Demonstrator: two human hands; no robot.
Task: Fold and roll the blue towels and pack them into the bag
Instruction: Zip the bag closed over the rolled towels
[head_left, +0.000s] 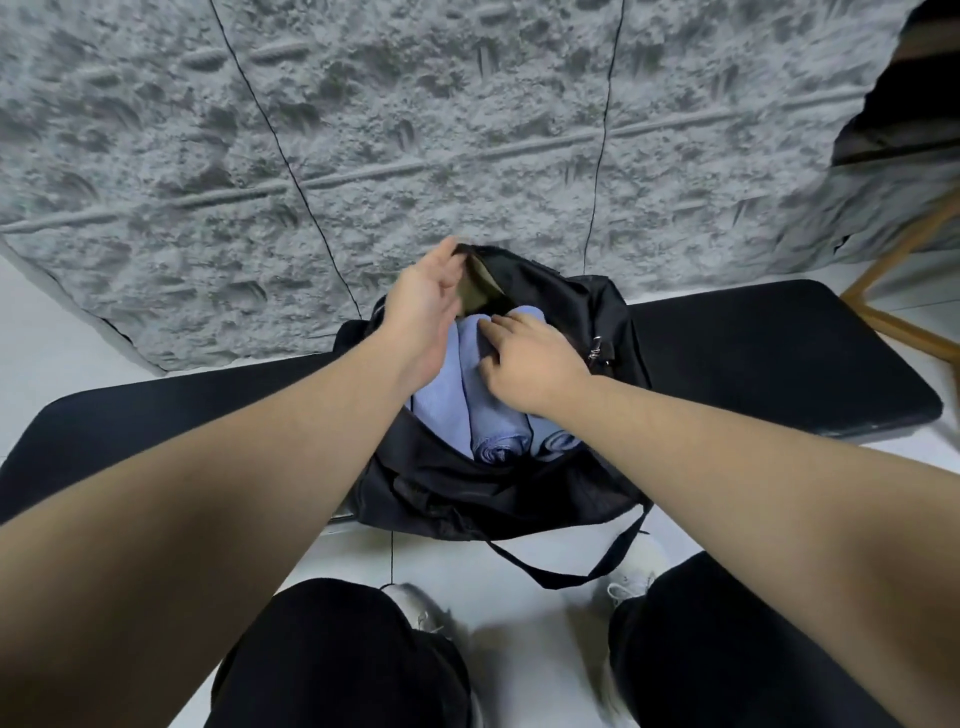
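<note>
Bench: black padded bench is spanning the view, standing in front of a grey textured wall.
Left hand: left hand is gripping the far rim of the bag's opening, fingers curled over the edge, holding it open.
Bag: black duffel bag is sitting on the bench at centre, mouth open; its strap is hanging off the near edge.
Towels: rolled blue towels are lying side by side inside the bag.
Right hand: right hand is pressing down on the middle roll, fingers spread and nearly straight, gripping nothing.
Chair: wooden chair leg is showing at far right.
</note>
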